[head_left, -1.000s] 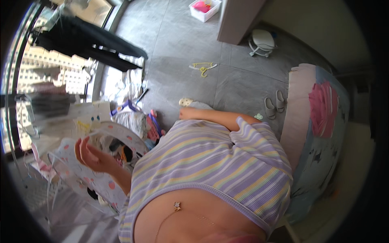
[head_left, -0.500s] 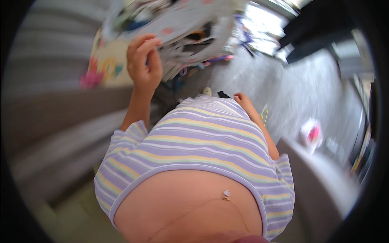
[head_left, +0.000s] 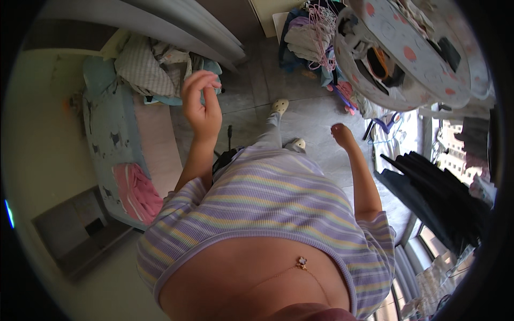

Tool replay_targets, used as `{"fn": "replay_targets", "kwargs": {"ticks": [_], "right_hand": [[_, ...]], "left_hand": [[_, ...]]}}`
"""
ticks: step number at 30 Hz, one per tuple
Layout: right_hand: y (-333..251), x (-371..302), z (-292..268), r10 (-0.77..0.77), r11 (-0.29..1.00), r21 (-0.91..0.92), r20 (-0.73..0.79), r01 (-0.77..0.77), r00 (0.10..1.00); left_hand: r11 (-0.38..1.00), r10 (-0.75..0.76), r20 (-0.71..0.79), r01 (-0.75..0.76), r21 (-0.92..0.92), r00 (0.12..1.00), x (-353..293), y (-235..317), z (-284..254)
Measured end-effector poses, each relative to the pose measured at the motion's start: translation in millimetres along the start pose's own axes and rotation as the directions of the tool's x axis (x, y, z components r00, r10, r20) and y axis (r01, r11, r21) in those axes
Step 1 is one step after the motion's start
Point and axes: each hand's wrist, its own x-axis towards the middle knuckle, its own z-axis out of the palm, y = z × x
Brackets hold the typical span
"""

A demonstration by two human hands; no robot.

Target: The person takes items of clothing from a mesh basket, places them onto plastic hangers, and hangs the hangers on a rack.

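My left hand (head_left: 203, 109) is raised in front of me, fingers loosely bent with a gap to the thumb and nothing in it. Behind it lies a heap of checked bedding (head_left: 147, 67) on the bed's far end. My right hand (head_left: 342, 135) hangs lower on the right over the grey floor, its fingers curled in, with nothing visible in them. Nearest to it are a purple hanger (head_left: 386, 124) and a white tiered hanging organizer (head_left: 409, 53) with red spots, holding dark items. Neither hand touches these things.
A bed with a blue patterned sheet (head_left: 115, 142) and a pink cloth (head_left: 138, 192) stands left. Grey curtains (head_left: 206, 27) hang behind. Ahead are piled clothes (head_left: 306, 43) with pink hangers (head_left: 324, 35). Dark garments (head_left: 433, 198) hang at the right by a window.
My view has swung round to the left: the spotted organizer has passed from upper middle to upper right, and the bed has come into view. My right arm reaches further out from my body.
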Motion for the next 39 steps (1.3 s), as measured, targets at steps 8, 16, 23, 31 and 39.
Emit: {"fn": "replay_targets", "kwargs": {"ticks": [8,16,23,31,39], "right_hand": [[-27.2,234.8,-15.0,-0.153,0.946,-0.315,-0.231,0.075,0.961],[-15.4,423.3,-31.9,0.369,0.898,0.036,-0.605,-0.439,0.706],[128.0,480.8,-11.7,0.677,0.573,0.139,-0.636,-0.808,0.37],[119.5,520.8,-25.5,0.934,-0.128,0.979,0.173,-0.159,0.311],[85.3,503.0,-40.9,0.833,-0.339,0.883,0.121,0.325,0.54]], "left_hand": [[0.958,-0.283,0.23,0.267,0.1,0.931,-8.6,-94.5,13.7],[0.839,-0.532,0.363,0.533,0.106,0.765,63.2,-242.3,66.6],[0.777,-0.612,0.531,0.573,0.261,0.587,95.5,-314.8,78.7],[0.417,-0.481,0.85,0.909,0.009,0.212,198.7,-257.9,96.0],[0.08,0.803,0.579,0.937,-0.339,0.141,281.0,-243.4,99.9]]}}
